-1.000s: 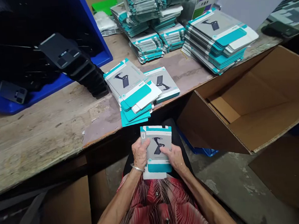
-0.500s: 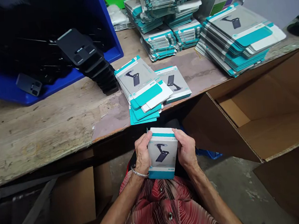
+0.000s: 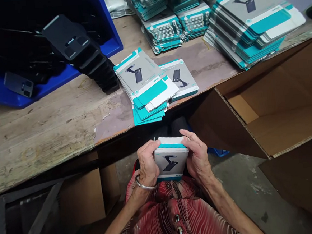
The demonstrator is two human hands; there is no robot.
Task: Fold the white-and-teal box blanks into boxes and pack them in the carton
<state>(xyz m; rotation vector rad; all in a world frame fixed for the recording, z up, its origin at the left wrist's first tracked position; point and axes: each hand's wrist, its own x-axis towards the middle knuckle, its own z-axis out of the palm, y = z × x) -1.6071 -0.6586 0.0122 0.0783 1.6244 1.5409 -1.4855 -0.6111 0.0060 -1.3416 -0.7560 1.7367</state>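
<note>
Between my two hands, close to my lap, is a small grey, white and teal box [image 3: 173,162] with a phone holder printed on its face. My left hand [image 3: 148,160] grips its left side, thumb at the upper corner. My right hand [image 3: 197,152] holds the right side, the thumb near the top end and the index finger lifted a little off it. A white flap [image 3: 170,140] stands at the box's top end. On the bench just ahead lies a fanned stack of flat cartons [image 3: 142,76], beside another printed box [image 3: 182,79].
A blue bin [image 3: 116,40] holds dark parts at the left, with a stack of black plates [image 3: 86,52] leaning by it. Bundled flat cartons [image 3: 162,30] and a taller carton stack [image 3: 251,26] stand at the back. An open cardboard box [image 3: 284,103] sits at the right.
The box has tilted, so its face looks shorter, and it has moved slightly down. My right index finger has lifted from the top corner. The view has shifted a little.
</note>
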